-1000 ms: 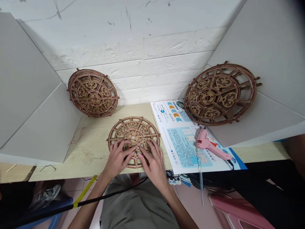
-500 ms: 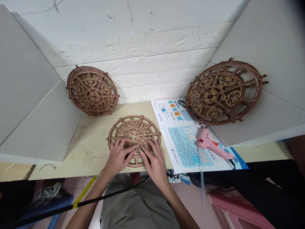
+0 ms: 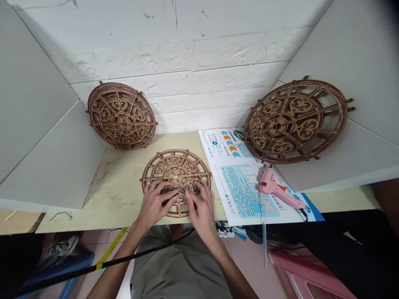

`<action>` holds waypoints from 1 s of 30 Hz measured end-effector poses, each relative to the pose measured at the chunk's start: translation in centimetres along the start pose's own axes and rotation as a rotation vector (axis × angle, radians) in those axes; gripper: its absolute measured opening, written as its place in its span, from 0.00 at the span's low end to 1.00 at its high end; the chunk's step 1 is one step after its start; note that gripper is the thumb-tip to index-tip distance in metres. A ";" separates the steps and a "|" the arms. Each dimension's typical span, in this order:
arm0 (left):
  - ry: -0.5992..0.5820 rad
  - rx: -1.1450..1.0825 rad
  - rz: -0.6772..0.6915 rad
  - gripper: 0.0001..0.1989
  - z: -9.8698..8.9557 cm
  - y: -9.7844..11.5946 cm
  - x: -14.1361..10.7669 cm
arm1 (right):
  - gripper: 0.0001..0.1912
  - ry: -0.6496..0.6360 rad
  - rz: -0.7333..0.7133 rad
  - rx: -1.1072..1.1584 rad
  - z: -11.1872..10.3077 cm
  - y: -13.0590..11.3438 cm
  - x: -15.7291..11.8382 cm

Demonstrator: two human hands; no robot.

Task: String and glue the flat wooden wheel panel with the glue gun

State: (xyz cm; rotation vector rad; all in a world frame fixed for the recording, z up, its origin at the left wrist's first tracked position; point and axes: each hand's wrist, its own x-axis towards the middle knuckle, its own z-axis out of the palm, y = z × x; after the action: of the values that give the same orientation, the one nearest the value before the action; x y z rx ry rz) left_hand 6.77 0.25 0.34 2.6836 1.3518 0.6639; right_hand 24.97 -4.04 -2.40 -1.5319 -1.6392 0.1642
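Wooden fretwork disc (image 3: pixel 176 164), strung with reddish wire, lies flat near the front edge of the desk (image 3: pixel 118 195), around its middle. Left hand (image 3: pixel 154 205) and right hand (image 3: pixel 202 205) rest equally close on the disc's near half. Curved fingers (image 3: pixel 166 194) converge just below the hub; whether they grip cannot be determined. Printed instruction sheet (image 3: pixel 240 191) lies just right of the disc, pink glue gun (image 3: pixel 271 187) upon it.

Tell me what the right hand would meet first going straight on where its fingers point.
The right hand already lies on the flat round wire-wrapped wooden fretwork wheel; across it, the left hand comes first, though depth is unclear.
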 end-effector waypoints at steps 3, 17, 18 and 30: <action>0.014 -0.029 -0.019 0.14 -0.1 0.1 0.0 | 0.19 -0.006 0.007 -0.011 0.0 -0.2 0.1; -0.235 -0.232 -0.142 0.03 -1.3 -0.5 6.0 | 0.19 -0.027 0.026 -0.069 0.1 -2.1 0.7; -0.247 -0.230 -0.152 0.03 -1.3 -0.5 6.1 | 0.19 -0.018 0.029 -0.065 0.2 -2.1 0.6; -0.391 -0.121 -0.179 0.05 -2.0 -0.2 7.3 | 0.19 0.024 0.054 -0.034 0.8 -1.7 0.2</action>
State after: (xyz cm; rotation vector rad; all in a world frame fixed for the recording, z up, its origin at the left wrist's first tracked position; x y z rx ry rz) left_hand 9.67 5.81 4.62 2.3937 1.3690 0.1829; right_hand 23.19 -3.89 -1.74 -1.5989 -1.5899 0.1466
